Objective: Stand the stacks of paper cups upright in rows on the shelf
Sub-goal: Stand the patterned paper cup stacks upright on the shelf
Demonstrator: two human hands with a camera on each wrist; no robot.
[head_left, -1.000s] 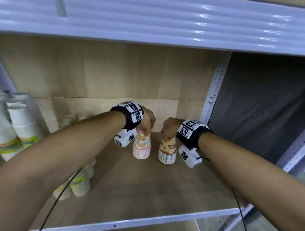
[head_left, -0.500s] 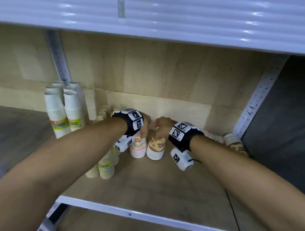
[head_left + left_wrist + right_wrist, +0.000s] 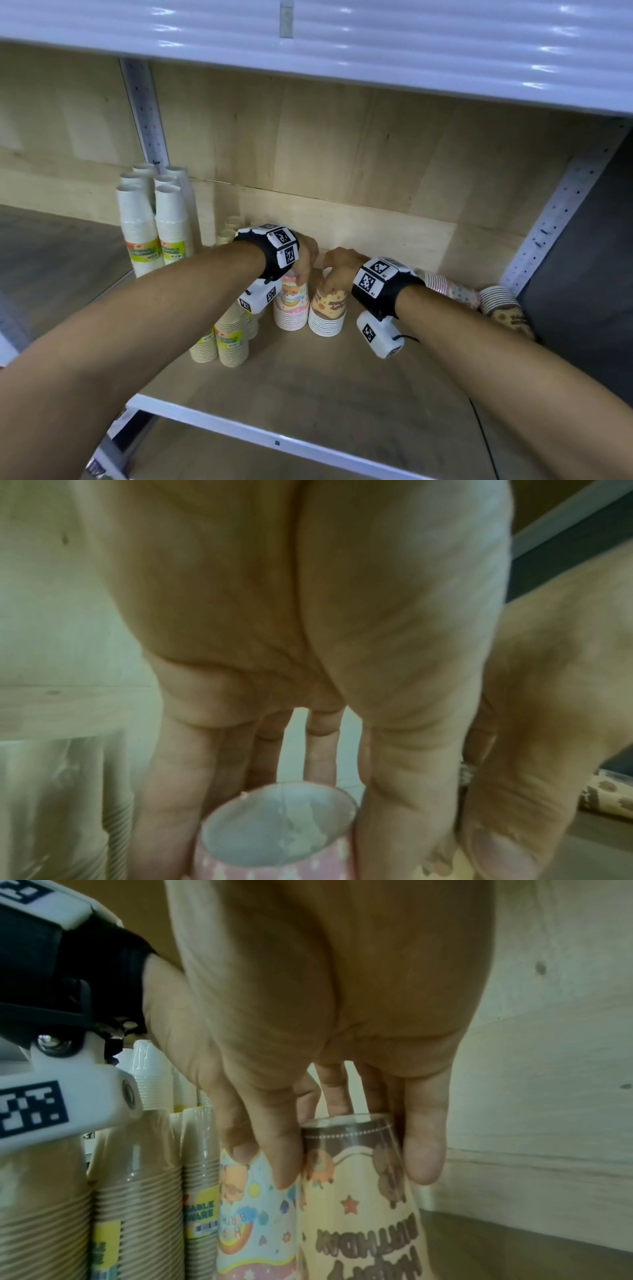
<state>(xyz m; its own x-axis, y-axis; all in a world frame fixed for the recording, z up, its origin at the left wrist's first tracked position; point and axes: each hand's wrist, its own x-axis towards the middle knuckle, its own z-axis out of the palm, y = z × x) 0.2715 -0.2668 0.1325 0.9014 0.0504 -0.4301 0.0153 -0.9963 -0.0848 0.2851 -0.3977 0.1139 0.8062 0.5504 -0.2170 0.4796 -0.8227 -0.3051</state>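
Two wrapped stacks of party cups stand rim-down, side by side, near the back of the wooden shelf (image 3: 342, 394). My left hand (image 3: 306, 270) grips the top of the pink stack (image 3: 291, 306) from above; in the left wrist view its fingers (image 3: 164, 804) and thumb curl round the stack's top (image 3: 277, 829). My right hand (image 3: 334, 274) grips the top of the brown "Happy Birthday" stack (image 3: 327, 313), thumb and fingers (image 3: 424, 1158) pinching it (image 3: 359, 1204). The pink stack (image 3: 257, 1218) touches its left side.
Short kraft cup stacks (image 3: 233, 339) stand just left of the pink stack. Tall white stacks (image 3: 154, 222) stand at the back left by the upright. Two patterned stacks (image 3: 445, 287) (image 3: 507, 308) lie on their sides at the right rear. The shelf's white front edge (image 3: 274, 442) is near me.
Both hands slid the two stacks left, closer to the kraft stacks and to each other. My view swung left, bringing in the white stacks and the lying stacks.
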